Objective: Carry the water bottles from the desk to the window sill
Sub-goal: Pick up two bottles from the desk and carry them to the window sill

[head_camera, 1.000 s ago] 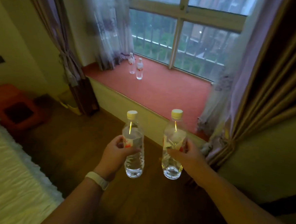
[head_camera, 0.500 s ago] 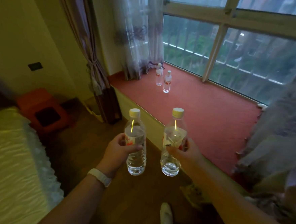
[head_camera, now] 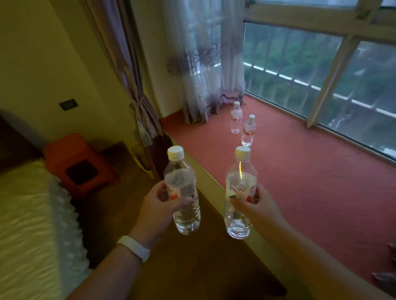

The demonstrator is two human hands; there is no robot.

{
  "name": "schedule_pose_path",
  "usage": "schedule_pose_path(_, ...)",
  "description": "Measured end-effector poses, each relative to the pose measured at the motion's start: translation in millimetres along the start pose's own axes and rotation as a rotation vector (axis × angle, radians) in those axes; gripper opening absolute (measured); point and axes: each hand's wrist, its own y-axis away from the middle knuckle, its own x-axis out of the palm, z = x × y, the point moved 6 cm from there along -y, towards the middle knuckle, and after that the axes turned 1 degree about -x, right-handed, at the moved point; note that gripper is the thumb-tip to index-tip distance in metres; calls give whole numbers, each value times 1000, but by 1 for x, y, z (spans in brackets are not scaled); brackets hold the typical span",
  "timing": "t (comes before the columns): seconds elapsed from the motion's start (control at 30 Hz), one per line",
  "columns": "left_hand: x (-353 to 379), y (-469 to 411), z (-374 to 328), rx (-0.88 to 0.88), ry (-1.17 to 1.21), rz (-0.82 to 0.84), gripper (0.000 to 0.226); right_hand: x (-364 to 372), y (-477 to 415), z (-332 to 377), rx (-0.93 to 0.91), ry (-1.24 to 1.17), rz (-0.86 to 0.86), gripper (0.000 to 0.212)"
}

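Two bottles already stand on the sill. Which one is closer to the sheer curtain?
The far bottle, right beside the curtain hem. The near bottle stands a little out from it, toward the person.

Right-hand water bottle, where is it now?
Head view, centre: the right hand holds the water bottle upright by the window sill edge, right of the other bottle in the left hand.

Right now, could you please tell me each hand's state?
Left hand: grips a clear plastic water bottle, white cap.
Right hand: grips a second such bottle.
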Motion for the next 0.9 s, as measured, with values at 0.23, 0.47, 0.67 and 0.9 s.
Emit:
schedule_pose_path(0.23,-42,-110,8,-31,12,12,44,63,-96,8,25,70,36,49)
schedule_pose_path(0.47,-97,-254,21,-114,31,86,45,122,-196,24,58,72,-115,45)
schedule_pose_path(0.67,-127,-369,-8,-90,-5,197,48,156,-270,56,40,89,-252,50)
schedule_pose_path(0.9,-105,-444,-21,-61,-45,287,42,154,-317,65,30,82,-376,45)
